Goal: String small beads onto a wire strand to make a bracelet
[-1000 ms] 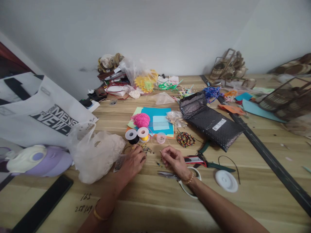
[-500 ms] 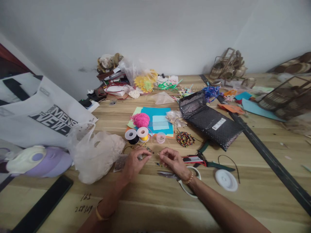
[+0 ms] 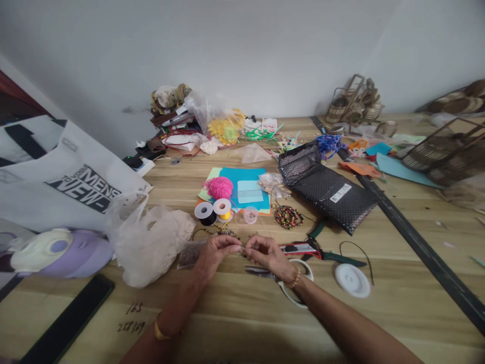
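- We're at near side of wood table (image 3: pixel 242 323).
- Our L hand (image 3: pixel 212 254): tips pinched closed, can't tell on what.
- Our R hand (image 3: pixel 265 251): gripping strand.
- Scissors (image 3: pixel 261 273): partly under R wrist.
- Loose beads (image 3: pixel 228 233): just far of L hand.
- Thin strand (image 3: pixel 243 247): btwn our tips.

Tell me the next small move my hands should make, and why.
Probably ease the left hand slightly toward the right hand, lining its fingertips up with the thin pale piece the right seems to pinch. Both hands' fingertips nearly meet there, and loose beads lie just beyond the left hand. Whether it holds a bead is too small to tell.
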Available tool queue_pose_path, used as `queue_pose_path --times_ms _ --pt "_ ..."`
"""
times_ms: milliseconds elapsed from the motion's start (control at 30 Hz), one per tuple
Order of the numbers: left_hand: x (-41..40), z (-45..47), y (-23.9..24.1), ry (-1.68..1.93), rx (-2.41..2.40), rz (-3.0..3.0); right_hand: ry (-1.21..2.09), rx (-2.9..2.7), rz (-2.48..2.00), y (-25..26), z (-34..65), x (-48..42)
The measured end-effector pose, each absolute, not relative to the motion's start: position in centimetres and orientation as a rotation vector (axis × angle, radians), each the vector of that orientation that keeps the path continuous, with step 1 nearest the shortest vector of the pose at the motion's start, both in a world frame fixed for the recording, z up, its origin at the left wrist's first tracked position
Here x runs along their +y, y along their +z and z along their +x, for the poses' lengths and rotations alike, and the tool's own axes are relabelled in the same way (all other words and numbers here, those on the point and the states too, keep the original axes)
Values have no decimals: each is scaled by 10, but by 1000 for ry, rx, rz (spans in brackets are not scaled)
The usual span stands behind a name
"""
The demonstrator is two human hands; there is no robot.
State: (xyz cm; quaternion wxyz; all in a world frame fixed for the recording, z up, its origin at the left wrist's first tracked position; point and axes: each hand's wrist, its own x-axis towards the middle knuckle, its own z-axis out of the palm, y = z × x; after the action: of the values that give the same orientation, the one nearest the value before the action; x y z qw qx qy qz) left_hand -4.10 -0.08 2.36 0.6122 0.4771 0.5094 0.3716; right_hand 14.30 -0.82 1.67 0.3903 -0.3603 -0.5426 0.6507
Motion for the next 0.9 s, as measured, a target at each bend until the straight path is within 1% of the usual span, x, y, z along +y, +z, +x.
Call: queue_pose_path --times_ms 667,900 --pt "-2 -40 30 816 1164 1212 1656 -1372 -908 13 142 -8" --pt "-3 -40 29 834 1145 1240 1718 -1356 -924 12 143 -7"
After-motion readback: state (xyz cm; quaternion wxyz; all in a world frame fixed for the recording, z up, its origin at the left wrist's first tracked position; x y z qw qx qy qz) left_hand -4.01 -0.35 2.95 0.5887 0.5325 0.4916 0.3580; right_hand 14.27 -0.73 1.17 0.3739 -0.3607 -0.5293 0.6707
